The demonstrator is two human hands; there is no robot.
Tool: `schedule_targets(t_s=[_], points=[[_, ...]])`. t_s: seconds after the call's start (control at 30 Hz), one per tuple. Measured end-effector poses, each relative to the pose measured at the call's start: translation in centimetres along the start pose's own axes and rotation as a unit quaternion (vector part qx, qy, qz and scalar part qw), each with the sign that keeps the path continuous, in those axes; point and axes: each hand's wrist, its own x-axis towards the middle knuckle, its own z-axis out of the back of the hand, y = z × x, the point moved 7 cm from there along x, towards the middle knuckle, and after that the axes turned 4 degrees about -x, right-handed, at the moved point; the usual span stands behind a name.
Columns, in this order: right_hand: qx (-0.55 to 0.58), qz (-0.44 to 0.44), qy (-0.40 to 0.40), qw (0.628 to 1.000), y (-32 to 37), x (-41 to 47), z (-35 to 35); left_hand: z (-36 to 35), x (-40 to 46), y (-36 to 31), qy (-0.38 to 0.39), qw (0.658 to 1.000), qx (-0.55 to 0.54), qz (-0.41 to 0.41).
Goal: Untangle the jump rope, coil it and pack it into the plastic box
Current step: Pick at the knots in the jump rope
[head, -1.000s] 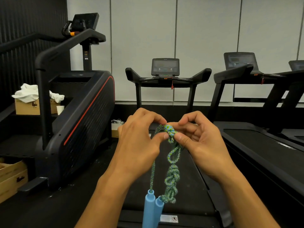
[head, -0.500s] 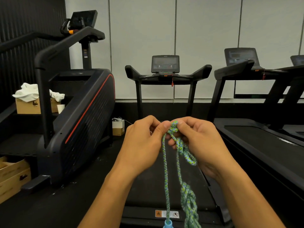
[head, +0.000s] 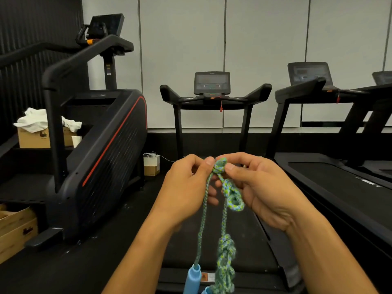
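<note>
Head view: a person's left hand (head: 186, 187) and right hand (head: 261, 187) meet at chest height, each grip pinched on the top knot of a green-blue jump rope (head: 220, 168). Two strands hang between the forearms, one carrying a loose loop and a second tangle (head: 227, 251) above the blue handles (head: 193, 279) at the bottom edge. A treadmill (head: 212, 98) stands ahead, a stair climber (head: 101, 155) left, with cardboard boxes (head: 42, 137) behind it.
</note>
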Motion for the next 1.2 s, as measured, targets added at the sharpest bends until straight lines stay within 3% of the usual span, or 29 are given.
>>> schedule_targets(t_s=[0.37,0.47,0.7,0.93,1.2], points=[[-0.101,0.13,-0.059,0.984,1.7,-0.1,1.0,-0.5,-0.6,-1.8,0.057,0.997,-0.005,-0.06],[-0.159,0.156,-0.082,0.971,2.3,-0.4,0.9,-0.2,-0.4,-2.2,0.037,0.995,0.009,-0.089],[-0.223,0.168,-0.088,0.956,2.8,-0.9,0.7,0.0,-0.4,-2.2,-0.003,0.996,0.004,-0.094],[-0.195,0.16,-0.039,0.967,3.0,-1.2,0.8,-0.1,-0.7,-2.7,-0.018,0.995,-0.015,-0.101],[-0.198,0.172,-0.061,0.963,3.0,-1.2,0.8,-0.4,-0.6,-2.6,-0.02,0.993,-0.038,-0.107]])
